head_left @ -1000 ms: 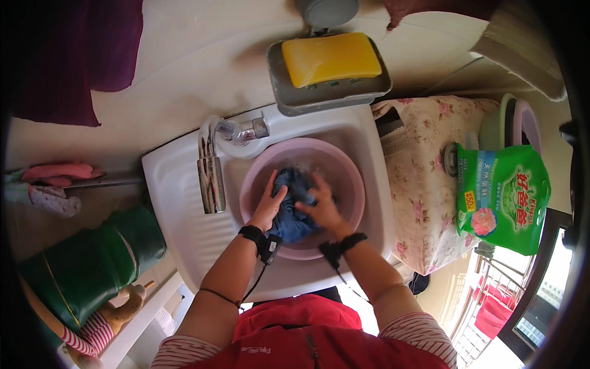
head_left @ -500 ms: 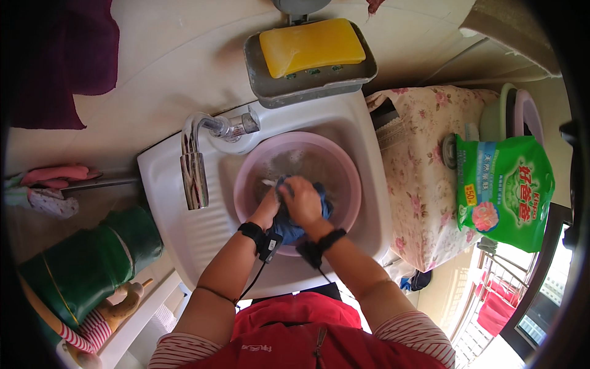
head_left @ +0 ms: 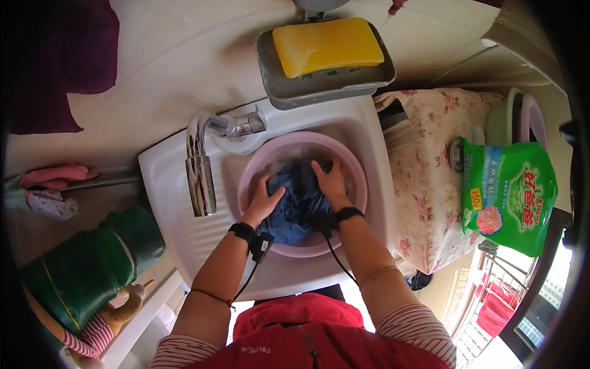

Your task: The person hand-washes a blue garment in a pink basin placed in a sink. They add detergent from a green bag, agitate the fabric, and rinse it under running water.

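Observation:
A wet dark-blue cloth [head_left: 294, 200] lies bunched in the pink basin [head_left: 251, 165], in cloudy, slightly foamy water. At the cloth's left edge is my left hand [head_left: 263, 202], thumb stretched over the fabric and apart from the index finger. My right hand [head_left: 332, 183] rests at its upper right edge, thumb and fingers likewise spread. Some fingertips of both hands are hidden by water or cloth. Neither hand is visibly closed round the fabric. What kind of garment or cloth it is cannot be made out.
The basin stands in a white sink [head_left: 172, 184] with a chrome faucet [head_left: 201, 178] at its left. Beyond are a grey soap dish [head_left: 289, 92] and yellow soap bar [head_left: 327, 46]. A green packet [head_left: 513, 190] sits on a flowered cover [head_left: 424, 178] at right.
My hands have moved apart, from pressed together on the bunched cloth to either side of it. The cloth has spread out wider in the basin.

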Tool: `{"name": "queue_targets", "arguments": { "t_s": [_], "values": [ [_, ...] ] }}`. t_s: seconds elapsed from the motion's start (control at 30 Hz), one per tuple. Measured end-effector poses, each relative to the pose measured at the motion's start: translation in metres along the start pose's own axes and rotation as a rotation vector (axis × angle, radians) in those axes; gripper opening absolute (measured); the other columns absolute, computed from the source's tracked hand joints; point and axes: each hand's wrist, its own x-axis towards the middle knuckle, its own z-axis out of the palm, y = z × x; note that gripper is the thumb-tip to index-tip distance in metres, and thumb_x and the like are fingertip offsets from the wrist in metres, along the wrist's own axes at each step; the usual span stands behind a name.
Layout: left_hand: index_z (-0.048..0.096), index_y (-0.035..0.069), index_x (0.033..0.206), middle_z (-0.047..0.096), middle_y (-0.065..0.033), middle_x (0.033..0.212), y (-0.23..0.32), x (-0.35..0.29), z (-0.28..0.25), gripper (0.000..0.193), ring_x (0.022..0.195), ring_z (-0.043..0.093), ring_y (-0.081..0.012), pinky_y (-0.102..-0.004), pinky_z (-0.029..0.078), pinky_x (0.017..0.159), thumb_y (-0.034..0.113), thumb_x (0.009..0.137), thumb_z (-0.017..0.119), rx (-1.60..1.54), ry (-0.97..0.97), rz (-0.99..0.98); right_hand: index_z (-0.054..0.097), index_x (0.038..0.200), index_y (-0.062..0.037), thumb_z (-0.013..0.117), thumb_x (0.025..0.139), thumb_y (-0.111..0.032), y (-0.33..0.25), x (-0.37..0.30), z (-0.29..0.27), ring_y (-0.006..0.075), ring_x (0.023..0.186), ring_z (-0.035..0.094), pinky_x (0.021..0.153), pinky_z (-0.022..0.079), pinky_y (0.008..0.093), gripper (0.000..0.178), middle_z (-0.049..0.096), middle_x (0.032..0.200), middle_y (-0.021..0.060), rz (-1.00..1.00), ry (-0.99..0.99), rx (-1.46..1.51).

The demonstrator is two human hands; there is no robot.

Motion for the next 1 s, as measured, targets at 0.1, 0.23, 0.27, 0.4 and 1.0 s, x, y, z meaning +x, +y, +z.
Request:
{"name": "queue_targets", "arguments": {
  "t_s": [0.1, 0.23, 0.27, 0.4, 1.0],
  "values": [
    [0.016, 0.018, 0.153, 0.023, -0.0248, 0.151, 0.0, -0.002, 0.004, 0.106, 0.136, 0.033, -0.0427, -0.0451, 0.033, 0.109, 0.032, 0.07, 0.082, 0.596, 0.09, 0.198, 0.043, 0.139, -0.011, 0.062, 0.084, -0.044, 0.011, -0.014, 0.015, 0.0403, 0.13, 0.043, 0.101, 0.033, 0.0631, 0.066, 0.046, 0.138, 0.0205, -0.145, -0.174, -0.567],
    [0.031, 0.014, 0.147, 0.039, -0.0264, 0.14, -0.007, 0.019, 0.02, 0.081, 0.122, 0.047, -0.0469, -0.0472, 0.042, 0.099, 0.025, 0.078, 0.073, 0.698, -0.151, 0.055, 0.034, 0.146, -0.0086, 0.071, 0.078, -0.034, 0.007, -0.006, 0.04, 0.0432, 0.126, 0.042, 0.1, 0.035, 0.0601, 0.082, 0.047, 0.136, 0.0215, -0.268, -0.43, -0.948],
    [0.036, 0.012, 0.144, 0.044, -0.027, 0.136, -0.009, 0.03, 0.018, 0.075, 0.12, 0.048, -0.0468, -0.0463, 0.043, 0.098, 0.024, 0.079, 0.072, 0.688, -0.19, 0.058, 0.041, 0.141, -0.0077, 0.072, 0.076, -0.033, 0.007, 0.009, 0.039, 0.0429, 0.127, 0.042, 0.102, 0.035, 0.0563, 0.076, 0.047, 0.137, 0.0222, -0.186, -0.467, -0.807],
    [0.045, 0.0, 0.138, 0.057, -0.017, 0.126, -0.016, 0.043, 0.004, 0.058, 0.114, 0.056, -0.0268, -0.0341, 0.045, 0.095, 0.014, 0.085, 0.066, -0.037, -0.042, 0.003, 0.065, 0.111, -0.002, 0.08, 0.067, -0.035, 0.014, 0.025, 0.019, 0.0423, 0.129, 0.041, 0.107, 0.035, 0.0416, 0.057, 0.044, 0.139, 0.0265, -0.058, -0.435, -0.198],
    [0.05, 0.007, 0.13, 0.06, -0.0046, 0.113, 0.01, -0.006, 0.014, 0.039, 0.103, 0.057, -0.0135, -0.0268, 0.046, 0.086, 0.021, 0.094, 0.054, -0.602, -0.173, -0.167, 0.057, 0.119, -0.0015, 0.066, 0.086, -0.021, -0.008, -0.046, 0.009, 0.0451, 0.107, 0.056, 0.093, 0.045, 0.0456, 0.039, 0.061, 0.113, 0.0254, -0.715, -0.322, -0.104]
  ]
}}
